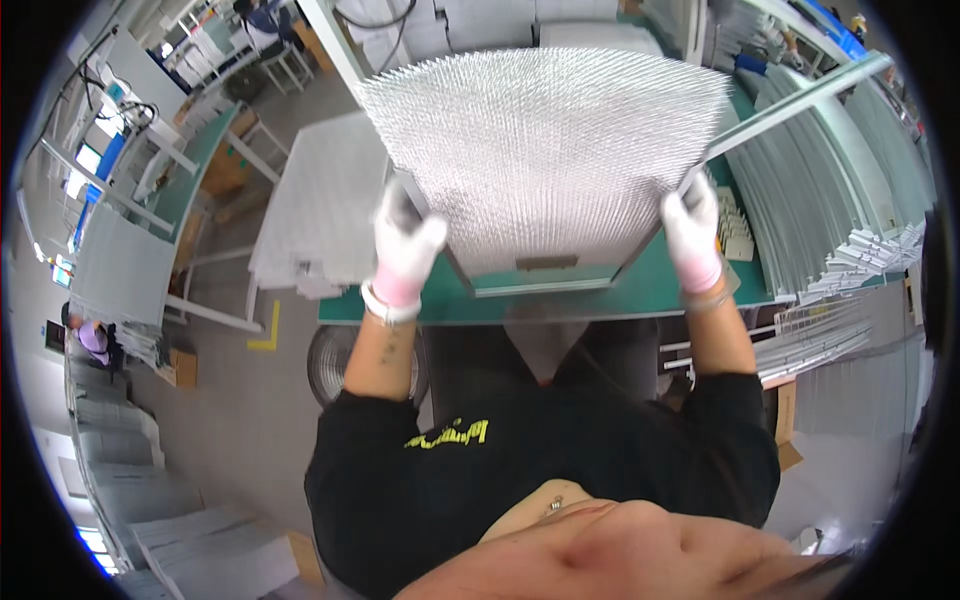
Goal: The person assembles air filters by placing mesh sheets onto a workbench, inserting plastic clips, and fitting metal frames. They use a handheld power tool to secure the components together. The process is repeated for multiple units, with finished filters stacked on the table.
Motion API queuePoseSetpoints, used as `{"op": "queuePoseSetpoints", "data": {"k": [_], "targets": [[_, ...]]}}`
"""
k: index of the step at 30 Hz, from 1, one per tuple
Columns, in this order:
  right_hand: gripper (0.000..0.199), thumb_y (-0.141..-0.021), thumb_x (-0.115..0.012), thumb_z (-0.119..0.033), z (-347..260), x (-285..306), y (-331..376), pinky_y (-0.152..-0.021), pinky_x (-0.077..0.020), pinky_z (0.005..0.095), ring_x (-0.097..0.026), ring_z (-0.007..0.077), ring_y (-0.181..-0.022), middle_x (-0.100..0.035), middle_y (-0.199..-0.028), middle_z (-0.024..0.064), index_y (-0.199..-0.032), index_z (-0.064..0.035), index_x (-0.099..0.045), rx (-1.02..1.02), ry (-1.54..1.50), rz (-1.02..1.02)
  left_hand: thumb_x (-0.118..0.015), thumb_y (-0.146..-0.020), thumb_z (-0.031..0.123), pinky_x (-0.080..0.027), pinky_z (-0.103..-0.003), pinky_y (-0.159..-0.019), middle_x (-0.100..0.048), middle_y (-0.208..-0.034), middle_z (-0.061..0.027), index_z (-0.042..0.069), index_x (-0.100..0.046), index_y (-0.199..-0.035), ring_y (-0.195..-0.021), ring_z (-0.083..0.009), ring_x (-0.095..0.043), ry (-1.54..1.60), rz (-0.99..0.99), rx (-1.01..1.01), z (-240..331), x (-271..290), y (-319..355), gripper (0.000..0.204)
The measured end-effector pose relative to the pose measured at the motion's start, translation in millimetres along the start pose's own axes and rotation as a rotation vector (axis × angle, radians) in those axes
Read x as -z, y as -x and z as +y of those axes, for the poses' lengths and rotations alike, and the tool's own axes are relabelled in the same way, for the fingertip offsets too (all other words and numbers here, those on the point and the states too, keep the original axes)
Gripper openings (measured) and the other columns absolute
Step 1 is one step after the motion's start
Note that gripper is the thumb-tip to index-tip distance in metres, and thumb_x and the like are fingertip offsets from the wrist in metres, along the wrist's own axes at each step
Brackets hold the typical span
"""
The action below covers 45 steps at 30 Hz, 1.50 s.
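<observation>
A silvery, finely ridged panel, like a pleated filter sheet, is held up in front of me, its near end tilted down toward the bench. Grey edging runs along its two sides, and a pale strip crosses below its near end. My left hand, in a white and pink glove, is closed on the left side of the panel. On the right side my right hand, gloved the same way, grips it with the thumb on the near face. The fingers behind the panel are hidden. A small brownish patch shows near its lower edge.
The green bench lies under the panel. Stacked pale strips fill its right side, beside small cream pieces. A pale bar slants at upper right. Grey-white sheets stand at left; a round fan-like object sits below the bench.
</observation>
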State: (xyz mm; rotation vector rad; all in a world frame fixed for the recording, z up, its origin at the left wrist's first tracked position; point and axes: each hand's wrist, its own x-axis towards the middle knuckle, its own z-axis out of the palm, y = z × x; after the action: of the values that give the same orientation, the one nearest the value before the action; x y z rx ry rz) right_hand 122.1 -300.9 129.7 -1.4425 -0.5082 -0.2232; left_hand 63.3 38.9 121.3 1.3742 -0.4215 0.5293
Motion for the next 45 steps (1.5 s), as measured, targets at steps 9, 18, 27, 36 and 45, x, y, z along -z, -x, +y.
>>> {"op": "queuePoseSetpoints", "data": {"k": [9, 18, 27, 36, 45], "targets": [[0.032, -0.098, -0.059, -0.008, 25.9, -6.7, 30.4, -0.096, -0.0446, 0.0276, -0.059, 0.0102, -0.105, -0.065, -0.119, 0.0051, -0.128, 0.0035, -0.055, 0.086, -0.037, 0.02, -0.073, -0.088, 0.002, -0.05, -0.029, -0.09, -0.07, -0.112, -0.0055, -0.003, -0.062, -0.12, -0.101, -0.0125, -0.065, 0.032, 0.113, -0.046, -16.5, -22.1, 34.1, 0.034], [0.037, -0.096, -0.063, -0.016, 56.3, 12.7, 45.8, -0.094, -0.045, 0.0288, -0.058, 0.0108, -0.106, -0.065, -0.116, 0.0049, -0.126, 0.003, -0.055, -0.219, 0.0, -0.033, -0.071, -0.087, 0.002, -0.051, -0.03, -0.09, -0.07, -0.109, -0.0056, -0.003, -0.065, -0.117, -0.1, -0.0132, -0.064, -0.154, -0.051, 0.187, -16.3, -4.9, 45.0, 0.031], [0.031, -0.101, -0.06, -0.028, -30.9, -1.6, -11.0, -0.08, -0.0506, 0.0321, -0.062, 0.0208, -0.086, -0.066, -0.095, 0.0165, -0.11, 0.0016, -0.057, 0.302, 0.061, 0.022, -0.064, -0.09, 0.008, -0.052, -0.036, -0.088, -0.067, -0.103, -0.0131, -0.002, -0.061, -0.112, -0.095, -0.0223, -0.065, -0.152, 0.149, -0.147, 40.3, -20.2, 13.3, 0.024], [0.015, -0.096, -0.057, -0.019, -33.4, 21.2, 74.7, -0.055, -0.0434, 0.0307, -0.057, 0.0176, -0.065, -0.059, -0.079, 0.0083, -0.089, -0.0097, -0.048, 0.625, -0.097, -0.337, -0.066, -0.087, 0.017, -0.049, -0.045, -0.096, -0.062, -0.127, -0.0183, 0.005, -0.067, -0.119, -0.113, -0.0351, -0.061, -0.101, -1.047, -0.095, 27.2, -24.7, 49.9, 0.035], [0.025, -0.084, -0.059, -0.025, -29.3, 33.9, 123.2, -0.057, -0.0502, 0.0432, -0.061, 0.0318, -0.071, -0.063, -0.087, 0.0215, -0.09, -0.0035, -0.049, 0.636, -0.089, -0.36, -0.073, -0.077, 0.01, -0.044, -0.043, -0.101, -0.061, -0.119, -0.0124, 0.009, -0.059, -0.131, -0.116, -0.0324, -0.056, -0.797, -1.039, 0.154, -57.9, 21.3, 71.2, 0.055]]}}
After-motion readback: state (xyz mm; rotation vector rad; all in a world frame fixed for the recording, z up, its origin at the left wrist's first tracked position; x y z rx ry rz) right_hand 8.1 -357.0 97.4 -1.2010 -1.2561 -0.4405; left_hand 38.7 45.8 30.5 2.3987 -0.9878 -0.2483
